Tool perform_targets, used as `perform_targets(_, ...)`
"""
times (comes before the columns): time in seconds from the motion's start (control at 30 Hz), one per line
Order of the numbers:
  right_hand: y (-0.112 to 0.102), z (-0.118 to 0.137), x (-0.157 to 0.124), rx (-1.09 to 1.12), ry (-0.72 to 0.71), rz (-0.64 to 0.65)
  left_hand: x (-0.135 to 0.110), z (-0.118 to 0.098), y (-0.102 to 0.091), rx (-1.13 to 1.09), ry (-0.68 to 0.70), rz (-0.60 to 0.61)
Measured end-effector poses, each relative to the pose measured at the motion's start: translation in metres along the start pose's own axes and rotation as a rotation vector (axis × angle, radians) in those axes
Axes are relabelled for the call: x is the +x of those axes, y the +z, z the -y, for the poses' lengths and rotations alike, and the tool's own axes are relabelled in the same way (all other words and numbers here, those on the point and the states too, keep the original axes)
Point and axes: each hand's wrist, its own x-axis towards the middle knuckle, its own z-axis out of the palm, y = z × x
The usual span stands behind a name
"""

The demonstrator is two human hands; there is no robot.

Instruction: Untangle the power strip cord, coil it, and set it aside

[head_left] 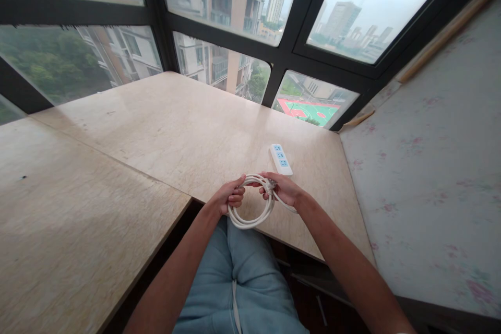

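Note:
A white power cord [250, 225] is wound into a round coil in front of my body, above the counter's front edge. My left hand [230, 195] is closed round the left side of the coil. On the opposite side, my right hand [282, 188] grips the coil near the pale plug [270, 186], which shows by the fingers. A loose length of cord runs below my right wrist. Just beyond that hand lies a white power strip [281, 159] with blue sockets, flat on the counter.
The beige marble-look counter [164, 120] turns a corner, with one part at left and a ledge below dark-framed windows [274, 70]. A flowered wall [426, 167] bounds the right side. Below the counter edge is a dark recess with a drawer or cabinet handle [321, 310].

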Motion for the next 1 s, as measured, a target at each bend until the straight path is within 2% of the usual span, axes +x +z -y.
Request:
perform_targets(0.13, -0.005, -0.005, 0.003, 0.056, -0.102, -0.056, 0.001, 0.01, 0.001, -0.076, 0.081, -0.064)
perform_targets(0.3, -0.005, -0.001, -0.003, -0.064, -0.191, 0.039, 0.001, 0.017, 0.006, -0.18, 0.162, -0.114)
perform_targets(0.43, -0.005, 0.001, -0.005, -0.199, -0.143, 0.086, 0.001, 0.019, 0.009, -0.231, 0.235, -0.132)
perform_targets(0.67, -0.006, 0.003, -0.014, -0.363, -0.064, 0.077, -0.005, 0.021, 0.013, -0.306, 0.298, -0.136)
perform_targets(0.87, -0.022, 0.007, -0.028, -0.525, -0.004, 0.247, -0.008, 0.02, 0.012, -0.376, 0.332, -0.129)
perform_targets(1.0, -0.03, 0.004, -0.029, -0.544, -0.039, 0.265, -0.007, 0.02, 0.012, -0.423, 0.33, -0.125)
